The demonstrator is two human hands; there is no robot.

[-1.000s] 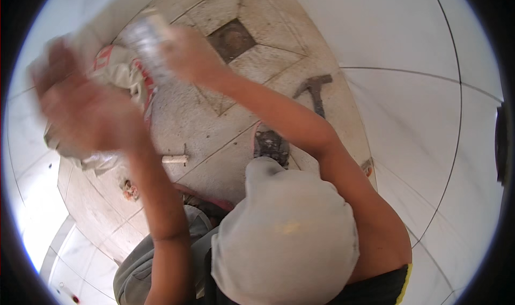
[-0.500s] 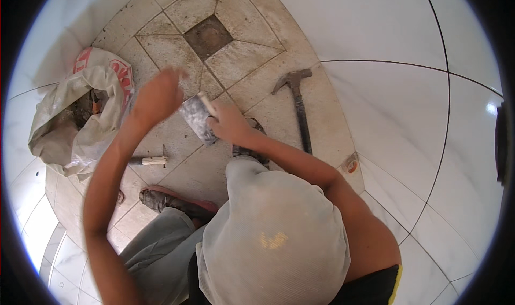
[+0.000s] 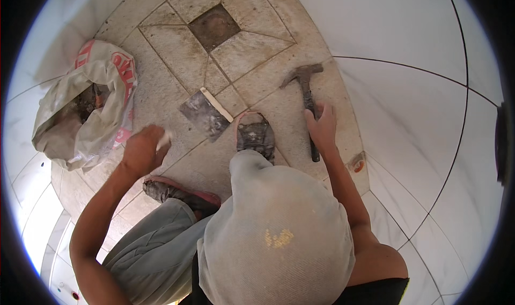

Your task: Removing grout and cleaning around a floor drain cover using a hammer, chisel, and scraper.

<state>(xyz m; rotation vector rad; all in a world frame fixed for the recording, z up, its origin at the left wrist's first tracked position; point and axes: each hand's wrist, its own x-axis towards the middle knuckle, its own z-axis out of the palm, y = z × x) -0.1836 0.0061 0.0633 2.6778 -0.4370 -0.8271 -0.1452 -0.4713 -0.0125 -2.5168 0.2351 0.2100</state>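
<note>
One tiled floor [image 3: 161, 53]; sack [image 3: 56, 109] on it, far left; hammer [image 3: 304, 85] at right, head away from the body, handle running back and slightly rightward; right grip [image 3: 322, 130] much the nearer, over mid-handle, thumb and fingers astride, whether clenched cannot tell; trowel [image 3: 201, 114] between grips, untouched; left grip [image 3: 144, 152] closed around pale bit [image 3: 166, 139], blurred.

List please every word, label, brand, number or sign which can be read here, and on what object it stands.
Sack: large red printed letters, broken up by folds; no complete word can be read.
Trouser knee: a patchy yellow mark, not readable as text.
Hammer and flat metal tool: no lettering can be made out.
So there is no fully readable text to quote.
</note>
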